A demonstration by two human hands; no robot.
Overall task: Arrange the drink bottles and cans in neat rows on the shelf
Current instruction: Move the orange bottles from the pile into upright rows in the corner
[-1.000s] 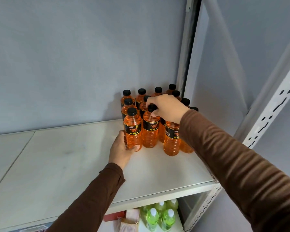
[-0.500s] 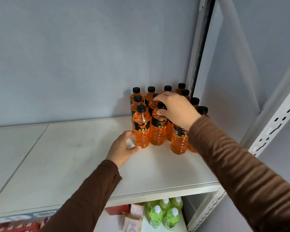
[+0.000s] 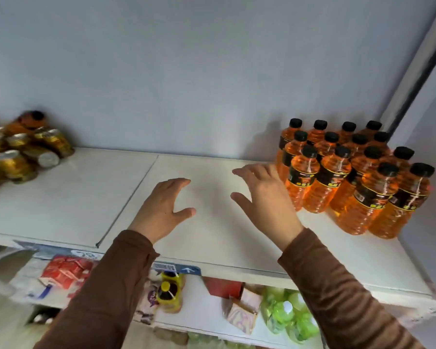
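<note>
Bottles: orange drink bottles (image 3: 347, 177) with black caps stood upright in tight rows at the right end of the shelf (image 3: 212, 238), against the back wall (image 3: 186, 71) beside the corner post (image 3: 418, 61).
Cans: gold cans (image 3: 20, 152) lay heaped in a loose, blurred pile at the shelf's far left end, some on their sides, one dark-capped bottle (image 3: 32, 119) lying on top; none were lined up.
Left hand: the left hand (image 3: 161, 210) hovered over the bare middle of the shelf, fingers spread, holding nothing.
Right hand: the right hand (image 3: 264, 197) was likewise spread and empty, just left of the nearest front bottle, whether touching it I could not tell.
Handling, bottles: likely full and fairly heavy; ribbed plastic walls should give a little under a squeeze, so mid-body at the label or the neck below the cap looked the surest hold.
Handling, cans: probably rigid, smooth and prone to roll; best taken around the side and stood on end.
Relative to grip: the bottles sat to the right of both hands; the cans lay well apart, far to the left of the left hand.
</note>
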